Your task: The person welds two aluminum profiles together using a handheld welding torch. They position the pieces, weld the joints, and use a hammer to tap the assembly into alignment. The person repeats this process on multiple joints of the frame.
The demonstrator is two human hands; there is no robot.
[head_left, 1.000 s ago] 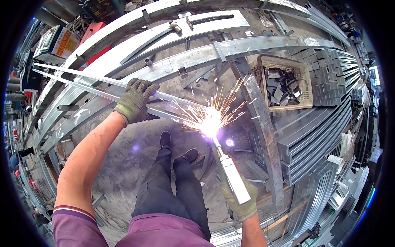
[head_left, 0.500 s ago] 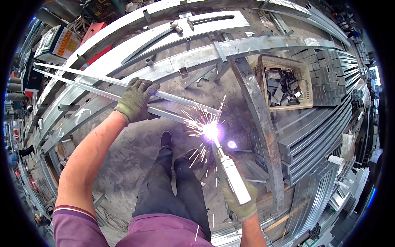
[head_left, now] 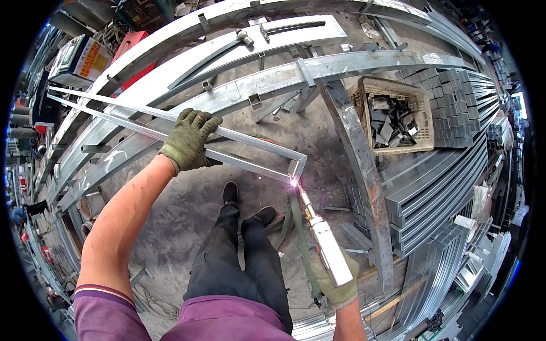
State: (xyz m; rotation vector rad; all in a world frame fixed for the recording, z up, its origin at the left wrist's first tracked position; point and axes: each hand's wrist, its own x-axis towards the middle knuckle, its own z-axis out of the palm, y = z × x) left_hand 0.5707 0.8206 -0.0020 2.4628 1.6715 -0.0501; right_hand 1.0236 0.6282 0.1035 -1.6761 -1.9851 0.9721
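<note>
A long, narrow metal frame (head_left: 259, 142) of square tubing stretches from the far left toward the middle, resting across the steel beams. My left hand (head_left: 191, 138), in a green work glove, is closed over the frame's tubes. In my gloved right hand (head_left: 336, 281) is a white welding gun (head_left: 330, 250), gripped from beneath and partly hiding the fingers. The gun's nozzle meets the near corner of the frame's short end piece (head_left: 296, 167), where a small bright glow (head_left: 294, 182) shows. A dark green hose hangs beside the gun.
Long steel beams (head_left: 227, 91) cross in front, with hammers (head_left: 244, 38) lying on one. A plastic crate (head_left: 398, 149) of metal offcuts stands at the right, beside stacked steel tubes (head_left: 438, 187). An upright-looking rusty beam (head_left: 364, 170) runs between my work and the stacks.
The large flash and flying sparks have shrunk to a small glow, so the frame's end corner now shows. My right hand and the welding gun have shifted slightly toward the lower right.
</note>
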